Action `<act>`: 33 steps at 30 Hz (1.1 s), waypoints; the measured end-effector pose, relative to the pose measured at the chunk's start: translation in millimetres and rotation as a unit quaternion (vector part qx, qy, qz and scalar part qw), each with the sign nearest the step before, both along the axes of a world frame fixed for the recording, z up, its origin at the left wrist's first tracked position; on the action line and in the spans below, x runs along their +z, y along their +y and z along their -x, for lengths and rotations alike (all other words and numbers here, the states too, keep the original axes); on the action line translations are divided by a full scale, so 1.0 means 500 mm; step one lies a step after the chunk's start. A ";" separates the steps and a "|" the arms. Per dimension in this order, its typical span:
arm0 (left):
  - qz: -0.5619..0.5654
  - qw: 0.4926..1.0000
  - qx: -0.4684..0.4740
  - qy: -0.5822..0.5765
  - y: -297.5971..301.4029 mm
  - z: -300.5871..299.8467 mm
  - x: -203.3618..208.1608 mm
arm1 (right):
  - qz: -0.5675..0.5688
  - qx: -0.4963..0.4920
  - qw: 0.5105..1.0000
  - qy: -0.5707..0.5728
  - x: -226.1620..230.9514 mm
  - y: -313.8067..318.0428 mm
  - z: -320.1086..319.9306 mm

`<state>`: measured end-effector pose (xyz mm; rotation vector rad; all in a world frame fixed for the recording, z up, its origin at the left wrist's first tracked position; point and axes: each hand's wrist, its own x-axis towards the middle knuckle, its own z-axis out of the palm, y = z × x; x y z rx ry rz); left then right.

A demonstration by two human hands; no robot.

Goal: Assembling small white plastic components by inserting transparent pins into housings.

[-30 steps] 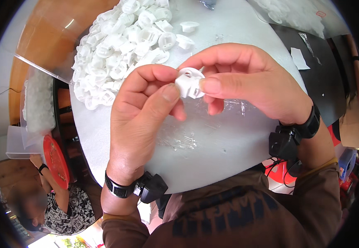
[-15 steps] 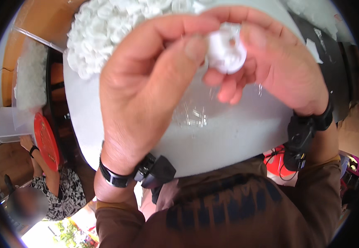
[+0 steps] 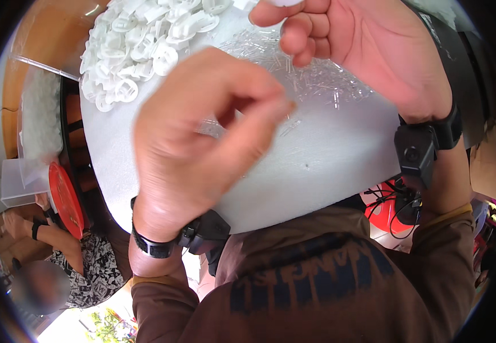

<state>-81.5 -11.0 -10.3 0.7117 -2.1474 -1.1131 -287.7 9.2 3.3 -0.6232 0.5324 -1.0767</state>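
Observation:
My left hand (image 3: 202,137) is over the middle of the pale table, slightly blurred. Its thumb and forefinger are pinched together, and what they hold, if anything, is too small to name. Farther off and to the right, my right hand (image 3: 368,51) is raised palm inward with bent fingers. A sliver of a white round plastic part (image 3: 286,2) shows by its fingertips, mostly cut off by the upper edge of the picture. Under and between the hands, many small clear plastic pins (image 3: 299,74) lie scattered. At far left is a heap of white round plastic parts (image 3: 139,46).
The pale table (image 3: 316,177) has a curved near edge in front of my body. To the left are a red round tray (image 3: 65,200), a clear bin (image 3: 19,183), and a co-worker's arm (image 3: 59,237). A red stool (image 3: 379,206) with black cables is at lower right.
Both hands were together on the white plastic part. Now they are apart: the left has come down nearer me, and the right has gone farther away with the part.

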 end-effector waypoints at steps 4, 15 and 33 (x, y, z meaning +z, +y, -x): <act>0.158 0.976 -0.085 -0.121 0.013 0.014 -0.013 | 0.048 -0.076 0.991 0.097 -0.005 0.013 -0.008; 0.229 0.944 -0.126 -0.203 0.004 0.035 -0.016 | 0.050 -0.074 0.983 0.163 0.006 0.008 0.007; 0.410 0.900 -0.043 -0.140 0.016 0.029 -0.029 | 0.117 -0.071 0.970 0.202 -0.004 0.001 -0.024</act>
